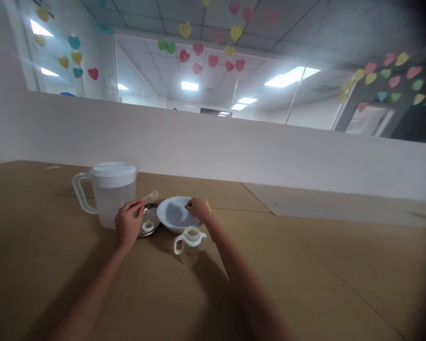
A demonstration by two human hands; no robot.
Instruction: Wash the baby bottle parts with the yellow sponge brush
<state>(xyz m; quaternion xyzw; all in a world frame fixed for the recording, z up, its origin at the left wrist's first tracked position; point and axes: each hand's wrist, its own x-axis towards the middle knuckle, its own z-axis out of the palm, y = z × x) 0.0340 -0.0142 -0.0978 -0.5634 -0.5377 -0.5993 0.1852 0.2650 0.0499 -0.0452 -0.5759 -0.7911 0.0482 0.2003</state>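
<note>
My left hand is closed around the thin stem of a small pale spoon, its rounded end pointing up and to the right. Under that hand lies a round metal tray, with a white ring-shaped cap on it. My right hand reaches over the right side of a white bowl, fingers pinched together; what they hold, if anything, is hidden. Just in front of the bowl stands a clear two-handled baby bottle, its top uncovered.
A lidded translucent pitcher stands behind and left of my left hand. Something yellow shows beyond my right wrist. A small flat tan piece lies far left on the brown table. A white wall rises behind.
</note>
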